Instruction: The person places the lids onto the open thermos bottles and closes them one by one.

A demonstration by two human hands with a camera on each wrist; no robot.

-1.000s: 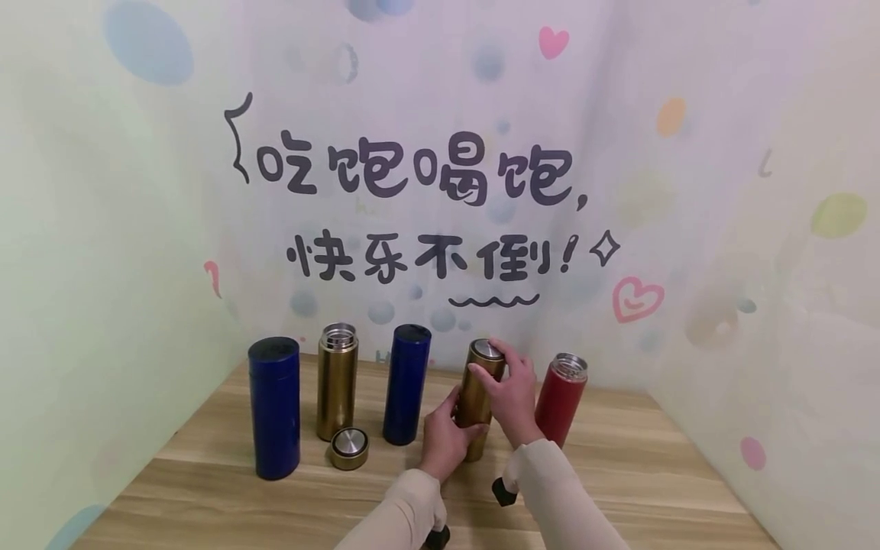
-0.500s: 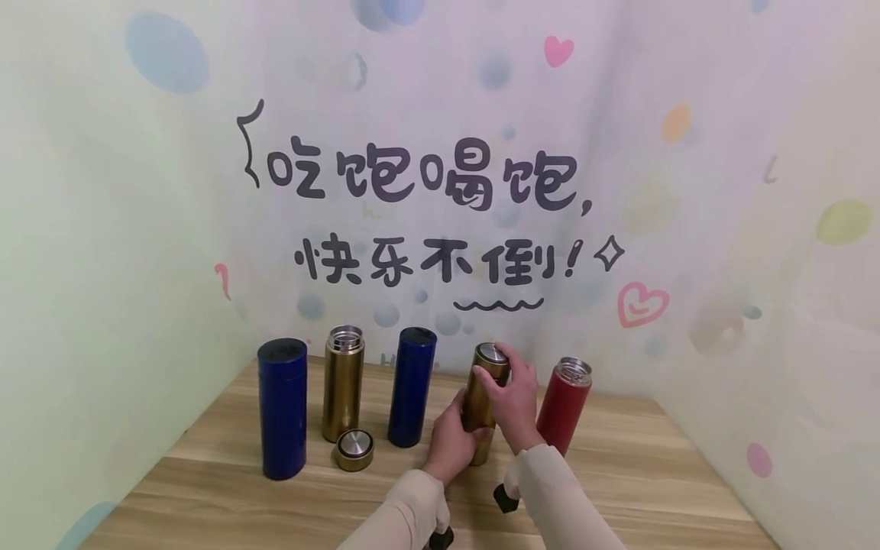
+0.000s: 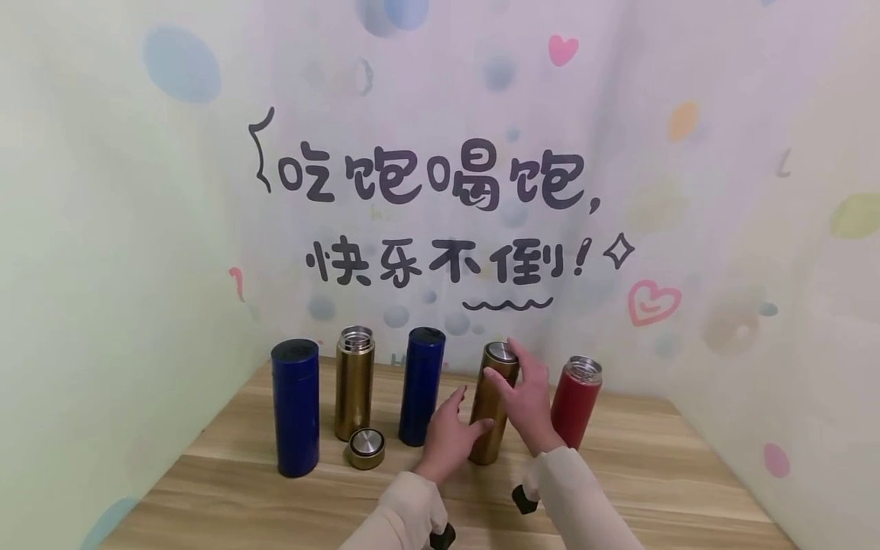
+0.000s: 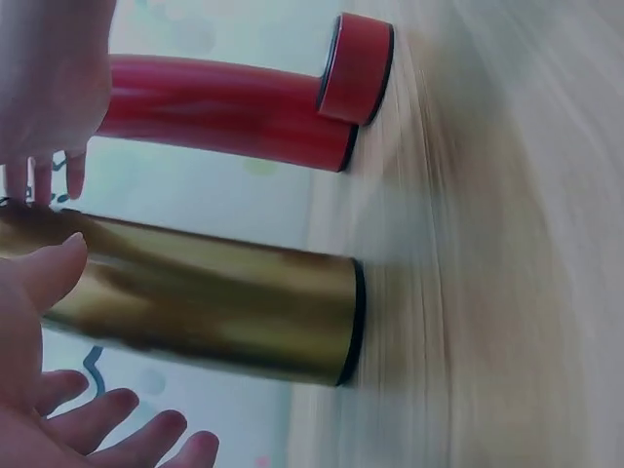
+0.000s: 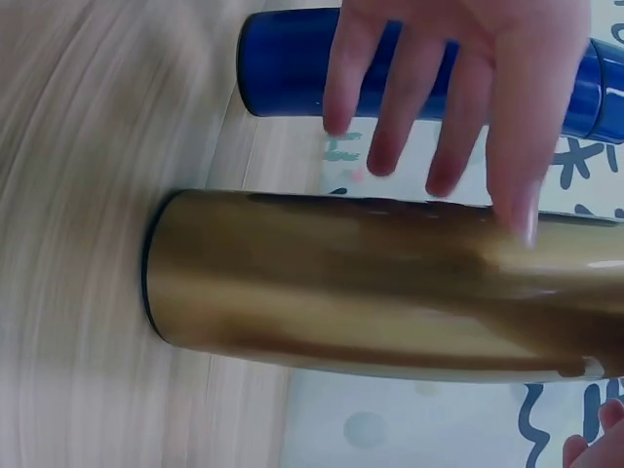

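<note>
A gold thermos flask [image 3: 486,449] stands upright on the table between both hands, its steel-topped lid [image 3: 500,351] on it. My left hand [image 3: 450,439] is beside the flask's lower body with fingers spread; in the left wrist view its fingers [image 4: 127,424] are apart from the flask. Around the lid, my right hand [image 3: 528,401] has its thumb and fingers spread. In the right wrist view its fingertips [image 5: 590,444] show at the lower right corner, apart from the flask; whether the thumb touches is unclear.
Left stand two blue flasks [image 3: 296,412] [image 3: 421,389] and a lidless gold flask [image 3: 354,389], its gold lid [image 3: 366,449] in front. Right stands a lidless red flask [image 3: 576,401]; a red lid [image 4: 361,68] sits by its base. A printed curtain [image 3: 440,92] hangs behind the table [image 3: 227,489].
My left hand has let go of the gold flask and moved slightly left of it. The right hand's fingers have loosened from the lid. The head view has shifted a little.
</note>
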